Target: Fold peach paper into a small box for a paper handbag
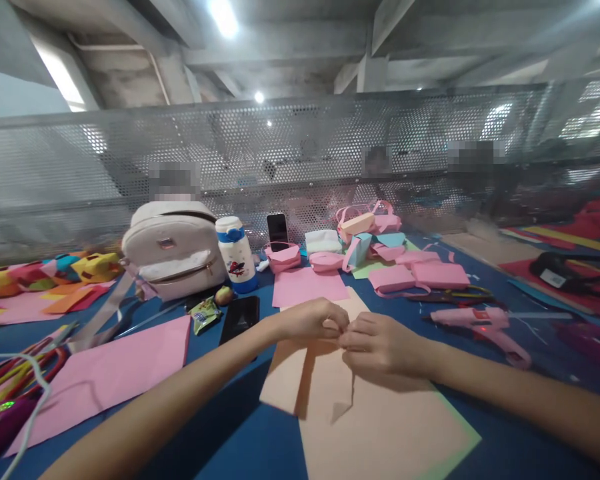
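A folded peach sheet (285,377) lies over a larger peach sheet (395,433), with a green sheet (460,453) showing under its right edge. My left hand (315,320) is closed at the top of the folded piece, its fingertips pinching the paper edge. Touching it from the right, my right hand (380,343) has its fingers bent and pressed together on the same edge. The fingertips of both hands meet there and hide the exact spot they grip. Near the bottom of the folded piece, a small corner is turned up.
Right of my hands lies a pink glue gun (480,318) with scissors (460,293) behind it. Pink paper bags (393,279), a bottle (237,257) and a white backpack (173,250) stand behind. A black phone (241,317) and pink sheet (115,370) are left.
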A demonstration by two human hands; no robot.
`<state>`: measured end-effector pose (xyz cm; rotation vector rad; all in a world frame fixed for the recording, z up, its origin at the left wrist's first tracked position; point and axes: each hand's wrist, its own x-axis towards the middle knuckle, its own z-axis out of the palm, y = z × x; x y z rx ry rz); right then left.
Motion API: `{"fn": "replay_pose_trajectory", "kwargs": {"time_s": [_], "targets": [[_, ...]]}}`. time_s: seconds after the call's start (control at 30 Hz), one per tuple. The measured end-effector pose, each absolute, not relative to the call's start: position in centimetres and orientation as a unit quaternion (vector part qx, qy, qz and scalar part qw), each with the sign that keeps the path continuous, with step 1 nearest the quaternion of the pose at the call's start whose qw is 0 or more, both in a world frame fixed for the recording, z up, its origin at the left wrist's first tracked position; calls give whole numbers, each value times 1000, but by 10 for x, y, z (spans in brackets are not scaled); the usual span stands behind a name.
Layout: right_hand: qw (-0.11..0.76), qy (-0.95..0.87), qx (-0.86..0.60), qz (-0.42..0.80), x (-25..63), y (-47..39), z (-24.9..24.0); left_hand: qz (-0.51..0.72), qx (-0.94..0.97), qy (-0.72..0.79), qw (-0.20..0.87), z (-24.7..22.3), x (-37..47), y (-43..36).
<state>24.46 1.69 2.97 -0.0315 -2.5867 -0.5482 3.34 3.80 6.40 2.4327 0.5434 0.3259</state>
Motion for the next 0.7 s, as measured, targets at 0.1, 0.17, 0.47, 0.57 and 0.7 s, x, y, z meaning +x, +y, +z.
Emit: {"fn": "replay_pose_trajectory", "kwargs": {"time_s": [0.1, 0.17, 0.47, 0.57, 0.7], "targets": [[236, -949, -40, -206, 247, 15, 23, 155, 941, 238, 184, 85, 30, 24], [209, -956, -76, -189, 250, 13, 17, 188, 945, 263, 46, 92, 27, 3], [147, -960, -196, 135, 257, -2, 20, 187, 913, 320, -172, 4, 14, -96], [164, -925, -239, 245, 254, 3, 18, 132, 915, 332, -188, -5, 9, -99], [179, -876, -290, 342, 254, 8, 15, 110, 920, 324, -190, -1, 10, -94]]}}
